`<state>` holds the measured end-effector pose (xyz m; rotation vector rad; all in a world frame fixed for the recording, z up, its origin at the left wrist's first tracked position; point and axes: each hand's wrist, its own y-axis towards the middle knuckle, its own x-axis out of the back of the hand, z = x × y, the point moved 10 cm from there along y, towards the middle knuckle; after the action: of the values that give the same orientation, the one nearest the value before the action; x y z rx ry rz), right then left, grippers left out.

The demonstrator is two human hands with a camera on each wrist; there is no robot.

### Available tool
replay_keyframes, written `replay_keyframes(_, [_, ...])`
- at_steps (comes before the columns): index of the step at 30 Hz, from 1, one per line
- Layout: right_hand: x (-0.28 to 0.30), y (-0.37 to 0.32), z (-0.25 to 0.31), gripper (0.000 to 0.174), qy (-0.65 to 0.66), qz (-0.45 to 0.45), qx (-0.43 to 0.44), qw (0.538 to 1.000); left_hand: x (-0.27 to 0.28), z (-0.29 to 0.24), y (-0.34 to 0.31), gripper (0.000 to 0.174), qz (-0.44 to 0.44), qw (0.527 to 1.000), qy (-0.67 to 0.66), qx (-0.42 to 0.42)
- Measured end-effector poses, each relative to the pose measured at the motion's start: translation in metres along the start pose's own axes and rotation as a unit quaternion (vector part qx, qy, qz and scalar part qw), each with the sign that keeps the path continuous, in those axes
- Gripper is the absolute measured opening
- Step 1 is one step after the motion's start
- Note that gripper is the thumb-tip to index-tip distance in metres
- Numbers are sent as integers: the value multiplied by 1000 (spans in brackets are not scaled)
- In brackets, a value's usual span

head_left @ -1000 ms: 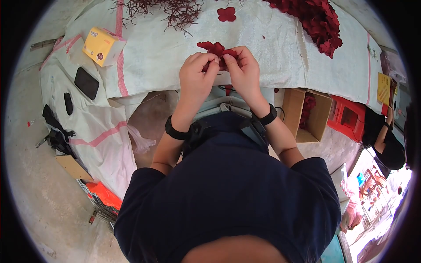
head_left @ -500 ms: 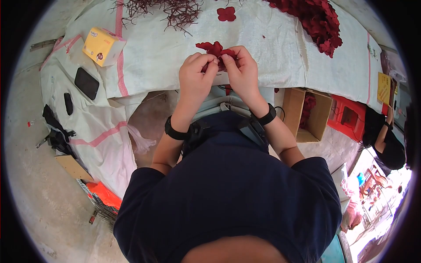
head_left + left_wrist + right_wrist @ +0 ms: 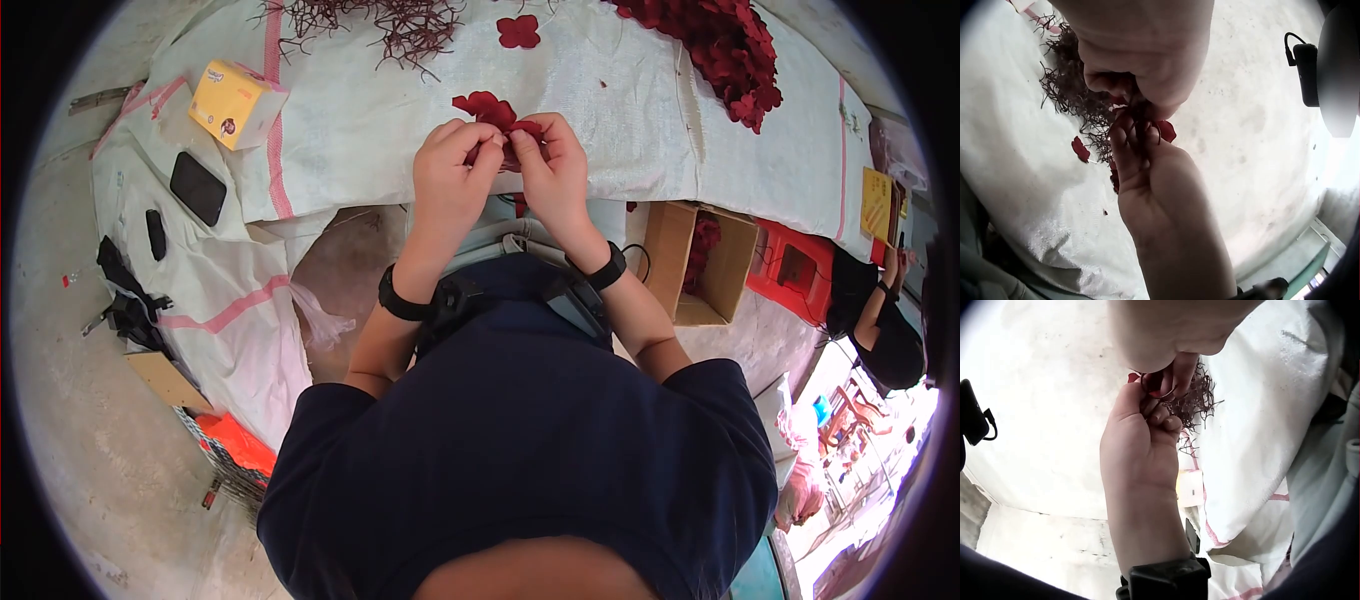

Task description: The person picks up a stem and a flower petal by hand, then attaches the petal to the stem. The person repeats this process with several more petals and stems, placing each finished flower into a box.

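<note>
— What do the hands have hold of?
— One red cloth flower, shared. The left hand and the right hand meet fingertip to fingertip. Thumbs and forefingers are curled onto its base, and the petals stick out on the far side, over the near edge of the white sheet.
— Is there a stem in it?
— Probably. The left wrist view shows something thin and dark between the fingers, but it is too blurred to be sure.
— How far along does the work look?
— Plenty is left, I judge. A big heap of red petals lies at the far right, with a tangle of dark stems to its left and one loose petal between them. A cardboard box on the near right holds a few red pieces.
— And the arms?
— Elbows are bent, the wrists are drawn together close to the body, and the knuckles face up.
</note>
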<state>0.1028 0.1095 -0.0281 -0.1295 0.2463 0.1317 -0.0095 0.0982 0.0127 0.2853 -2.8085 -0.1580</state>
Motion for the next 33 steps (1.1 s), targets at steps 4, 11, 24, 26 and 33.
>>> replay_keyframes(4, [7,0,0,7,10,-28,15,999,-5,1,0,5,19,1000,-12,-6])
replay_keyframes(11, [6,0,3,8,11,-20,21,1000,-6,3,-1,5,18,999,-35,16])
replay_keyframes(24, [-1,0,5,9,5,18,4,1000,-5,0,0,5,35,999,-37,0])
replay_keyframes(26, [-2,0,5,9,-15,29,8,999,-5,0,-1,5,40,999,-35,2])
replay_keyframes(33, [4,16,-15,10,-1,52,-55,997,-9,26,2,8,69,995,-11,72])
